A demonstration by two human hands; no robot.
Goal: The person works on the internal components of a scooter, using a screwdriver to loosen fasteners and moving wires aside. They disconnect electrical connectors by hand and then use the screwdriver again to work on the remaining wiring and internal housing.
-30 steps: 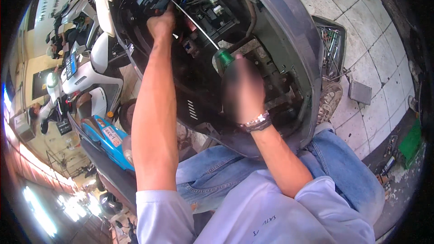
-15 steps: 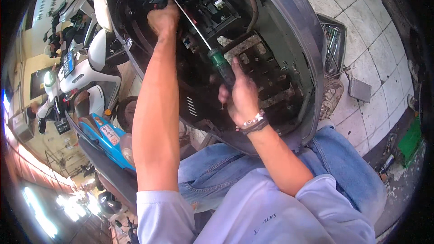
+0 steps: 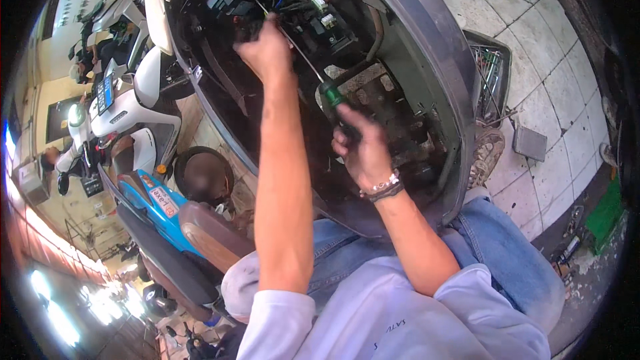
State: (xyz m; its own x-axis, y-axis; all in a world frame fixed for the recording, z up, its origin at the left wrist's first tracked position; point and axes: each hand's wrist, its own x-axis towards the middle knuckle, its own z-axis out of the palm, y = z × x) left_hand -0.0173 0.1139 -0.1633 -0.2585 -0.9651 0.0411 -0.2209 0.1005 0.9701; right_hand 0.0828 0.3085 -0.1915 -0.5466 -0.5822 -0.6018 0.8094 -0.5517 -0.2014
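Observation:
My right hand [image 3: 365, 150] is closed round the green and black handle of a long screwdriver [image 3: 331, 95]. The thin shaft slants up and left into the open dark body of a scooter [image 3: 460, 180], passing beside my left hand [image 3: 268, 53]. My left hand is closed at the upper left of the cavity, gripping a small black part [image 3: 247, 29] whose exact kind I cannot make out. Near the screwdriver's shaft are white connectors [image 3: 317, 1] and wiring. The screwdriver's tip seems to lie past my left fingers, not clearly on a screw.
A tray of tools [image 3: 490, 83] lies on the tiled floor to the right, with a flat grey piece [image 3: 530, 143] near it. White scooters [image 3: 137, 117] and a blue one [image 3: 160, 203] stand at the left. Another person's shoe [image 3: 489, 157] shows beside the tray.
My left hand has drawn down and to the right, with the black part moving along. My right hand and the screwdriver have shifted slightly down and right.

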